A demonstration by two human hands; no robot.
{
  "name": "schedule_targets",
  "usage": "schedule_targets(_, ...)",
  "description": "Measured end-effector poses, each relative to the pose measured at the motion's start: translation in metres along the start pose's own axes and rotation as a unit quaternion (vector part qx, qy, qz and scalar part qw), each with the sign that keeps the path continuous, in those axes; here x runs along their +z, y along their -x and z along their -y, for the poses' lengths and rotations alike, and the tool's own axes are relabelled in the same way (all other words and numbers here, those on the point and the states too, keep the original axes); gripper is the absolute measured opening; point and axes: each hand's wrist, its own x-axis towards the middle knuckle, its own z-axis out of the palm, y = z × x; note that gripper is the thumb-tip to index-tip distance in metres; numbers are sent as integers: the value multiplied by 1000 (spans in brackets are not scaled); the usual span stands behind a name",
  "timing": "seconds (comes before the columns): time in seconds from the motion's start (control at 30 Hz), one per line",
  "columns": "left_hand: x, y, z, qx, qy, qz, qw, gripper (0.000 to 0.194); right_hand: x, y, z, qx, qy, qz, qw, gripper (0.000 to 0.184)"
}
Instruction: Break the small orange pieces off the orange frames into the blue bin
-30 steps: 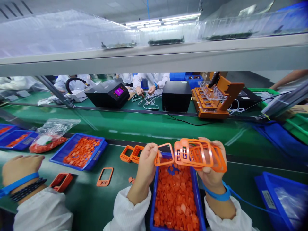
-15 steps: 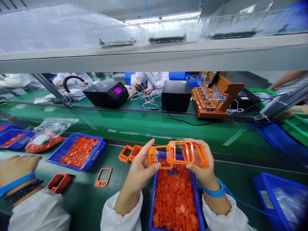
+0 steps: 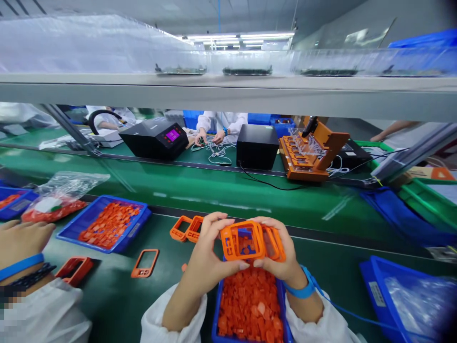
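Observation:
Between my hands are several orange plastic frames [image 3: 262,240], each with a large rectangular window. My left hand [image 3: 210,250] is closed on the left side of the front frames, thumb at the lower edge. My right hand [image 3: 280,257] grips more frames from the right, its thumb near the left one. Right below them stands a blue bin [image 3: 216,309] full of small orange plastic pieces [image 3: 250,302]. To the left of my left hand, more orange frames [image 3: 186,228] stand on the green bench, and a single orange frame [image 3: 145,263] lies flat.
At far left a co-worker's hand [image 3: 23,240] rests near a stack of orange frames [image 3: 74,270]. Beyond are a blue tray [image 3: 124,238] of orange pieces and a plastic bag [image 3: 57,197]. Another blue bin [image 3: 373,290] stands at right. A shelf [image 3: 228,97] crosses above.
The frames in my two hands have come together into one overlapping group, the right-hand ones shifting left. My hands are closer to each other. The view has swung slightly.

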Motion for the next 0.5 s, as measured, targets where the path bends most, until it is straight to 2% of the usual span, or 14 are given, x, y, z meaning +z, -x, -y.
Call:
schedule_targets(0.17, 0, -5, 4, -21, -20, 61, 998, 90, 2, 4, -2, 34, 12, 18, 999, 80)
schedule_targets(0.3, 3, -9, 4, -21, -21, 82, 996, 87, 3, 2, -2, 56, 3, 16, 998, 82)
schedule_targets(0.5, 7, -13, 1, -35, -19, 93, 995, 78, 2, 2, -6, 48, -14, 3, 999, 82)
